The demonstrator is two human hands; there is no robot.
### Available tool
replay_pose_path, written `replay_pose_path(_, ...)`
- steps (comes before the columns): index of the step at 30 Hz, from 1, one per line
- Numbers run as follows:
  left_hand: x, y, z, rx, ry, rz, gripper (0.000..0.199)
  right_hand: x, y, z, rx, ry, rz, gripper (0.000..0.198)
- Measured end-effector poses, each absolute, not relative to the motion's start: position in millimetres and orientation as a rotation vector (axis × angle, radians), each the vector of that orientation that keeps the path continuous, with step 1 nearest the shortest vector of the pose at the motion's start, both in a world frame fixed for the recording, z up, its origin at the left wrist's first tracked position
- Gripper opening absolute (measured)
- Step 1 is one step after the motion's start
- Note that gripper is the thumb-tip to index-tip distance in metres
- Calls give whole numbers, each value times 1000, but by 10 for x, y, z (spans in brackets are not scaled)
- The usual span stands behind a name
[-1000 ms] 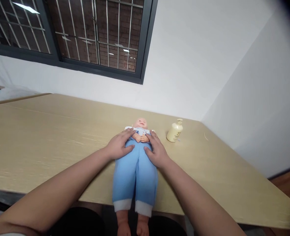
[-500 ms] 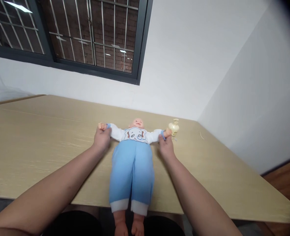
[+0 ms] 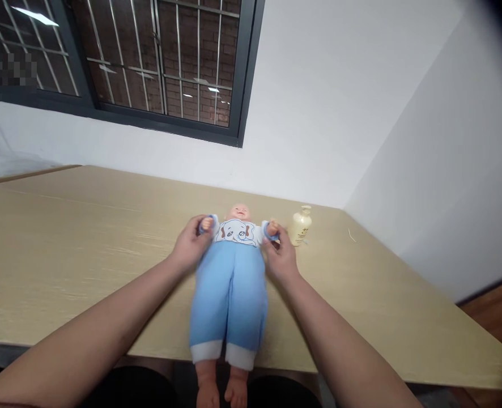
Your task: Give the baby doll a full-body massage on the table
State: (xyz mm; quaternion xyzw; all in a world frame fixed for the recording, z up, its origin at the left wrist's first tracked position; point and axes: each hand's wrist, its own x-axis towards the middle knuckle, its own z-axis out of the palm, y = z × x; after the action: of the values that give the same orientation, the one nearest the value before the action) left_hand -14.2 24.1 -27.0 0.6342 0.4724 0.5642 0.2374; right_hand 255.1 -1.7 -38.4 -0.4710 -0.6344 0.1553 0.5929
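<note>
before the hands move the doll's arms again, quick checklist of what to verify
1. Left hand grips the doll's arm at the cuff: ok.
2. Right hand grips the other arm at the cuff: ok.
3. Doll lies on its back on the table: ok.
4. Doll fully supported: not ok, its feet hang past the near edge.
5. Lotion bottle stands upright, close beside the right hand: touching or apart, cannot tell.
6. How firmly the fingers hold: cannot tell.
</note>
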Motion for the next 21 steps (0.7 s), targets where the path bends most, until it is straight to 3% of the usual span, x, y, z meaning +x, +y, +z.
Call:
replay_pose_path(4,-26,82,-248,2438,1201,1120,68,2417,-125,-367,-1174,-1826,142,59)
replay_pose_path(9,-19,69,-224,2684,1250,874,74,2367,-146,-403,-1244,-1965,96,59)
replay_pose_path(15,4,83,-250,2698,1244,883,72,2341,-170,-381,-1271,-2007,92,60)
replay_pose_path(21,-52,147,-262,2296,1393,1283,65,2467,-43,-392,-1195,-1684,233,66)
